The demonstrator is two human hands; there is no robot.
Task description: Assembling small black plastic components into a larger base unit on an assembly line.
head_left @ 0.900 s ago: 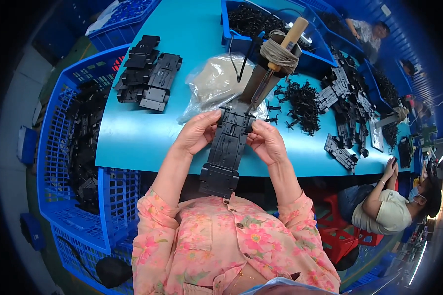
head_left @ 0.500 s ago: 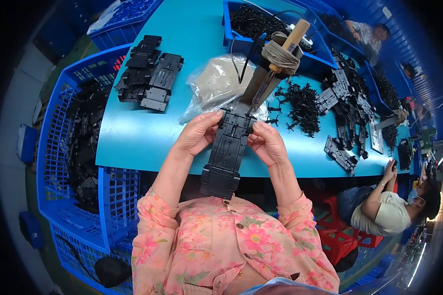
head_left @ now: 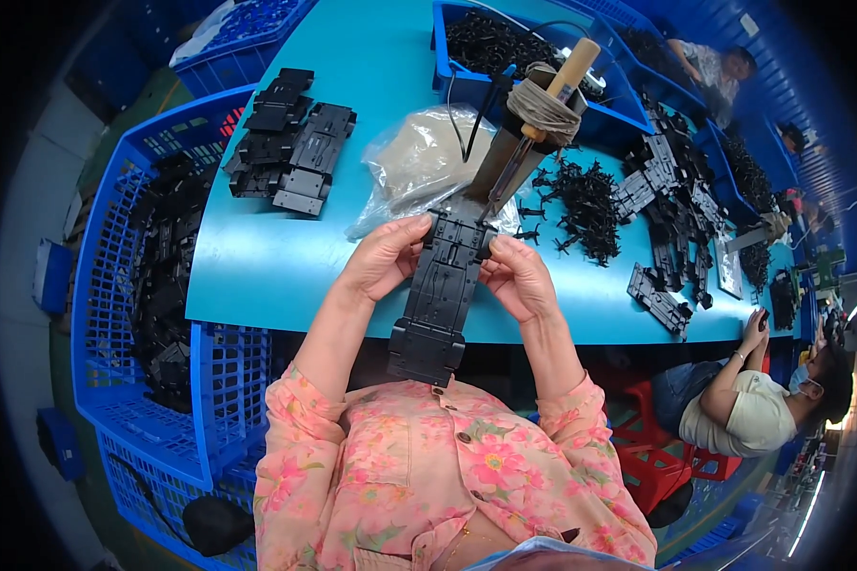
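Both hands grip a black plastic toy-car chassis (head_left: 441,295) by the sides of its far end. My left hand (head_left: 388,255) pinches the left edge, and my right hand (head_left: 518,276) pinches the right. The near end hangs past the table edge in front of my chest. Just over the far end, a soldering iron (head_left: 533,128) with a wooden handle is tied to a stand (head_left: 505,162), tip downward. Whether the tip touches the plastic, I cannot tell. Right of the stand lies a heap of small black parts (head_left: 586,205).
Several chassis (head_left: 314,152) are stacked at the left on the blue-green table (head_left: 248,285); more chassis (head_left: 671,209) pile up at right. A clear plastic bag (head_left: 419,157) lies behind the stand. A blue crate (head_left: 95,314) full of black parts stands left; a person (head_left: 747,409) sits at right.
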